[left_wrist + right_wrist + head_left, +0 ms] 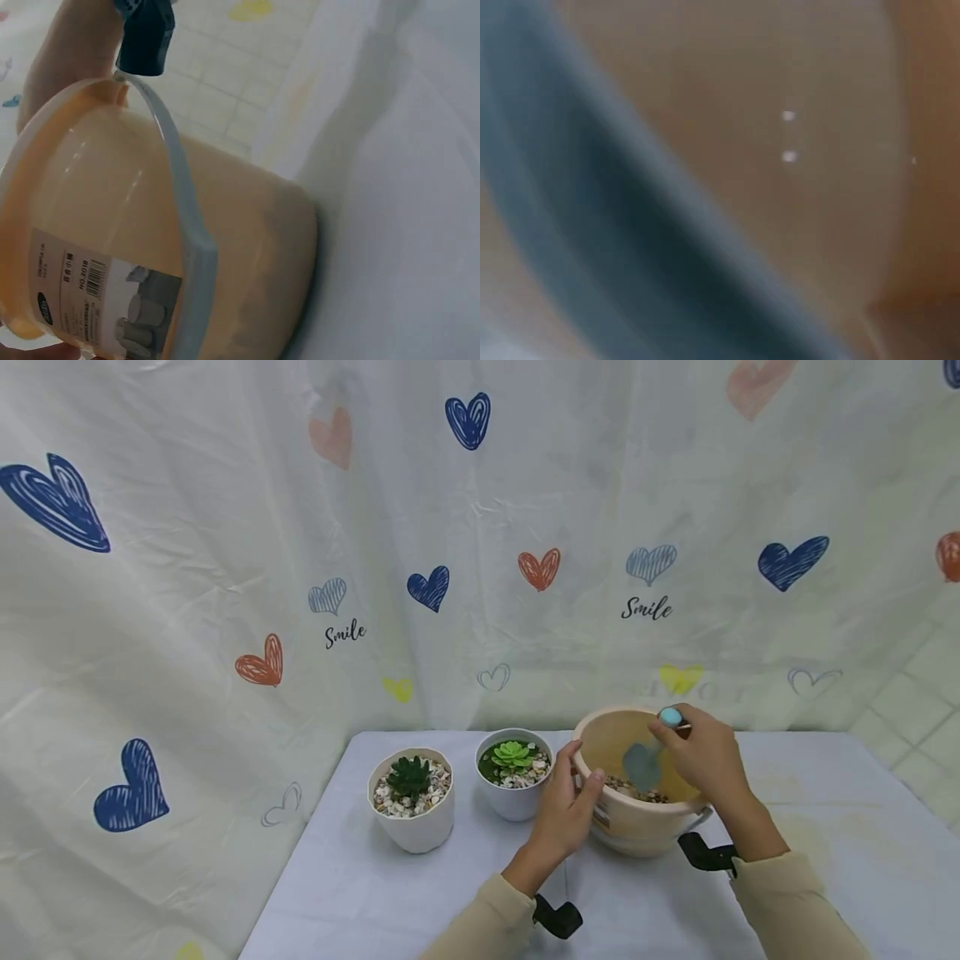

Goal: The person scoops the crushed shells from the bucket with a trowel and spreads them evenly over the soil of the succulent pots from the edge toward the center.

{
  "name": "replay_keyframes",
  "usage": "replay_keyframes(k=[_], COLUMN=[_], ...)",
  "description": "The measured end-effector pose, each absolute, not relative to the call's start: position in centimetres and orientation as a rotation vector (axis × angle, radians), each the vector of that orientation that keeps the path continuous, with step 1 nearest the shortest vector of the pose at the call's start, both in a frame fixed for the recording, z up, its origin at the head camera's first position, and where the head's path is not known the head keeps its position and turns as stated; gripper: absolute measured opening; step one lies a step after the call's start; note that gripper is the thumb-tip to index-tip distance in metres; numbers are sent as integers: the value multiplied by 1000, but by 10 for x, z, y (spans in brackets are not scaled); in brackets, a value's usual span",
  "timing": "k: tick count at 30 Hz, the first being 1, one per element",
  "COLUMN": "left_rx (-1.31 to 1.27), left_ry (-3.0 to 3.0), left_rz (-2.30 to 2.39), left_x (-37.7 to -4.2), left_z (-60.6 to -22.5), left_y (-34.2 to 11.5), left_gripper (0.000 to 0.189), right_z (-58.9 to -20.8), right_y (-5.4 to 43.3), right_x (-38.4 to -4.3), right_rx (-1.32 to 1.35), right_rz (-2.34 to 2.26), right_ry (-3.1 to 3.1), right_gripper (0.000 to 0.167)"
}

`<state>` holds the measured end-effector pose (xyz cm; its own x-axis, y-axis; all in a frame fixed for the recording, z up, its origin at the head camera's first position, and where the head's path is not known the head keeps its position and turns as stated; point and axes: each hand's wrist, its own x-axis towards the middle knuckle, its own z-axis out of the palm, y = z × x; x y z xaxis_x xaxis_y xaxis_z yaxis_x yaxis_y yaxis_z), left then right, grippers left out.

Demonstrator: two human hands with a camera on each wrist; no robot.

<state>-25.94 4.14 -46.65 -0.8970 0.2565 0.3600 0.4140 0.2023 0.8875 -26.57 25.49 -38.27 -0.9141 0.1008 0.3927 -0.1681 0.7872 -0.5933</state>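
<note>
A peach plastic bucket (637, 835) stands on the table; small brown and pale pebbles (637, 791) show inside it. My left hand (562, 810) grips its near-left side at the rim, thumb on the outside. With my right hand (705, 756) I hold a small shovel (642, 767) by its handle, which ends in a light-blue knob. The shovel's grey-blue blade points down inside the bucket, above the pebbles. A printed label (97, 292) and the grey-blue bail handle (196, 255) show in the left wrist view. The right wrist view is blurred by a grey-blue band close up.
Left of the bucket stand two white pots, one with a dark green succulent (408, 777), one with a bright green succulent (513, 755). White pebbles fill both. A white cloth covers the table (337, 885). Behind hangs a heart-print curtain (465, 510).
</note>
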Motion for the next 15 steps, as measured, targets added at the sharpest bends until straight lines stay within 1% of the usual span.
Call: replay_keyframes(k=[3, 7, 15], left_rx=[-640, -629, -632], left_ry=[-2287, -2260, -2259], left_rz=[-1920, -1982, -1972], left_x=[-262, -264, -268], left_z=[-474, -481, -484], left_y=[45, 46, 43], left_gripper=[59, 56, 56], right_z=[-387, -389, -386], right_y=[253, 254, 255], right_x=[-271, -275, -275], right_rx=[111, 157, 207], right_rz=[901, 937, 1043], right_ry=[-2632, -2677, -2733], right_gripper=[41, 37, 43])
